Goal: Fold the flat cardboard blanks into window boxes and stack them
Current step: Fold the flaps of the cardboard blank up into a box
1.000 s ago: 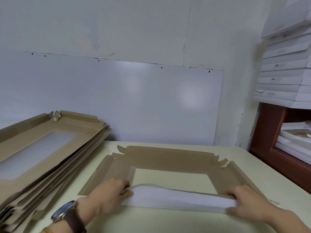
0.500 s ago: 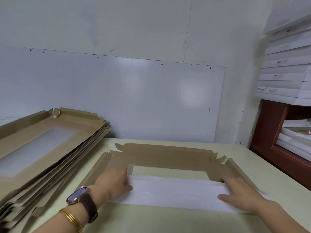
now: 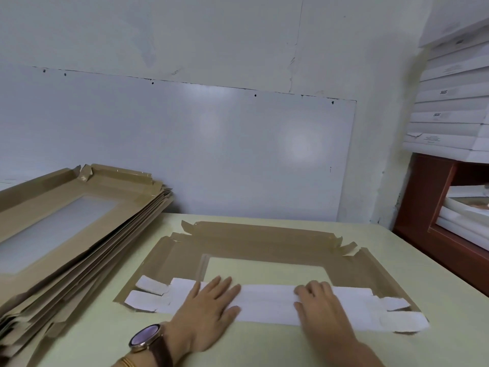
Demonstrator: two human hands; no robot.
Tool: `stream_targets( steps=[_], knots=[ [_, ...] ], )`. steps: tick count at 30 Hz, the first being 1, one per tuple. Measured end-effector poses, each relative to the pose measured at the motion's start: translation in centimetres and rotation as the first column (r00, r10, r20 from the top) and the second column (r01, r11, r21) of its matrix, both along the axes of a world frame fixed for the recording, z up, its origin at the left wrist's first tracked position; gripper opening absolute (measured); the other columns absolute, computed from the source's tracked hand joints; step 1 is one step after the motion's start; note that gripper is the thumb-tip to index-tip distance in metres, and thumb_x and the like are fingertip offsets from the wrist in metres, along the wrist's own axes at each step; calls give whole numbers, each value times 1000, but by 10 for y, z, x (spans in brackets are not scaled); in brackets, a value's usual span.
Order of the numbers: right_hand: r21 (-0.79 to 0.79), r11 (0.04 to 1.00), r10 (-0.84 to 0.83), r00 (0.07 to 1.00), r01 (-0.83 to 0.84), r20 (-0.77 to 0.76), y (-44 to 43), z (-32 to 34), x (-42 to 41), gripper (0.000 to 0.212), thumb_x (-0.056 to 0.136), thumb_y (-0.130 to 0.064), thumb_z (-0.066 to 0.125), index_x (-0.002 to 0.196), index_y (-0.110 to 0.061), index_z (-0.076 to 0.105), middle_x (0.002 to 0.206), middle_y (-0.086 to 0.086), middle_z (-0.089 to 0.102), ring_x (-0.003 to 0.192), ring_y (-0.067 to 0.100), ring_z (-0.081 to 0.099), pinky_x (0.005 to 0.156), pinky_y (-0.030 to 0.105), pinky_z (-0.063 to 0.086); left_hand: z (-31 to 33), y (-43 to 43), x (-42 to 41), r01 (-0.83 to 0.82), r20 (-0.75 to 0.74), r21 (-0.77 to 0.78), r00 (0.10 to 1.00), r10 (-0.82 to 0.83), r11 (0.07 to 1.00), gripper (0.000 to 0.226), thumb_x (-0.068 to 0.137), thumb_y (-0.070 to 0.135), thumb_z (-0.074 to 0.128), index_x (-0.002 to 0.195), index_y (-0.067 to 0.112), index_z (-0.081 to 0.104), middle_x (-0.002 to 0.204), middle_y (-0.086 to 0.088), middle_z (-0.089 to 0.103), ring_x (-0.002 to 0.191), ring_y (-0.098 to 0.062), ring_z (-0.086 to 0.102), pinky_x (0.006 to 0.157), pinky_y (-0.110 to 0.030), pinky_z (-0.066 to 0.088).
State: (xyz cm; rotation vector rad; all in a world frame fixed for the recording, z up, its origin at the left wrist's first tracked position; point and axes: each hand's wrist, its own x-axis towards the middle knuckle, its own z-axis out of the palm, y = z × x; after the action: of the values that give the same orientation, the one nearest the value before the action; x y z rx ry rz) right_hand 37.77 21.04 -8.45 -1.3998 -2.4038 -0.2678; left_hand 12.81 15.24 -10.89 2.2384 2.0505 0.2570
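On the pale surface (image 3: 264,348) below a grey wall panel (image 3: 185,144), left hand (image 3: 209,311) and right hand (image 3: 321,305) press flat-fingered on the blank (image 3: 264,242).

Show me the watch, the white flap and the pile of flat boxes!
watch (image 3: 145,337), head view, on its round face.
white flap (image 3: 267,303), head view, on the flap's middle.
pile of flat boxes (image 3: 39,200), head view, on the top one's brown border.

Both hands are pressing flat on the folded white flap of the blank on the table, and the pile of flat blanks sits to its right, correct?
Not quite. The left hand and right hand do press flat on the white flap of the blank, but the pile of flat blanks sits to its left, as the head view shows.
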Motion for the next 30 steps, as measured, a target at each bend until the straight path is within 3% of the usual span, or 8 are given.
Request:
stream_targets(
  steps=[2, 4, 6, 8, 16, 25, 30],
  knots=[
    [-105, 994, 25, 999, -27, -25, -6, -8, -20, 42, 101, -42, 36, 138, -25, 47, 138, -1, 46, 130, 21, 39, 103, 32, 34, -1, 3, 6, -48, -46, -32, 998, 46, 998, 58, 98, 59, 13, 152, 41, 1, 161, 16, -5, 147, -6, -12, 119, -42, -10],
    [-222, 974, 47, 999, -50, -21, -8, -15, -39, 52, 102, -50, 23, 150, -32, 27, 157, -5, 24, 145, 13, 17, 117, 30, 15, 0, 7, 11, -98, -49, -50, 994, 96, 994, 59, 98, 60, 12, 152, 41, -1, 161, 16, -6, 147, -9, -13, 118, -46, -10],
    [-327, 942, 83, 997, -80, -5, -10, -20, -53, 56, 101, -56, 18, 153, -37, 15, 163, -10, 8, 149, 10, 0, 120, 34, -3, 2, 10, 16, -134, -39, -70, 991, 132, 988, 59, 97, 61, 12, 152, 42, -2, 161, 15, -7, 147, -11, -14, 117, -50, -11],
    [-364, 927, 107, 994, -86, 38, -11, -24, -59, 58, 100, -59, 14, 154, -39, 9, 163, -12, 1, 149, 10, -7, 119, 38, -9, 2, 13, 19, -161, -34, -83, 987, 158, 984, 59, 96, 63, 11, 151, 45, -2, 160, 16, -7, 147, -13, -14, 116, -53, -12],
    [-445, 891, 122, 991, -85, 57, 8, -26, -36, 69, 99, -60, 14, 156, -25, -1, 162, -12, -9, 147, 2, -12, 119, 27, -8, 1, 19, 11, -171, -36, -111, 985, 168, 979, 61, 94, 67, 10, 150, 47, -2, 160, 17, -8, 147, -13, -14, 115, -53, -13],
    [-500, 862, -64, 996, 86, 60, 43, -26, 47, 74, 98, -61, 16, 156, -17, -2, 163, -7, -8, 148, 5, -10, 120, 27, -5, 1, 17, -15, -200, -16, -94, 980, 200, 975, 71, 98, 60, 14, 155, 19, -1, 162, 4, -7, 148, -9, -8, 120, -29, -5],
    [-472, 859, -182, 980, 198, 79, 57, -30, 99, 77, 97, -62, 18, 155, -16, -1, 163, -4, -6, 148, 6, -9, 120, 27, -2, 0, 12, -38, -254, -29, -100, 967, 252, 962, 74, 99, 59, 14, 154, 12, -1, 162, 0, -5, 148, -10, -7, 120, -28, -4]
  ],
)
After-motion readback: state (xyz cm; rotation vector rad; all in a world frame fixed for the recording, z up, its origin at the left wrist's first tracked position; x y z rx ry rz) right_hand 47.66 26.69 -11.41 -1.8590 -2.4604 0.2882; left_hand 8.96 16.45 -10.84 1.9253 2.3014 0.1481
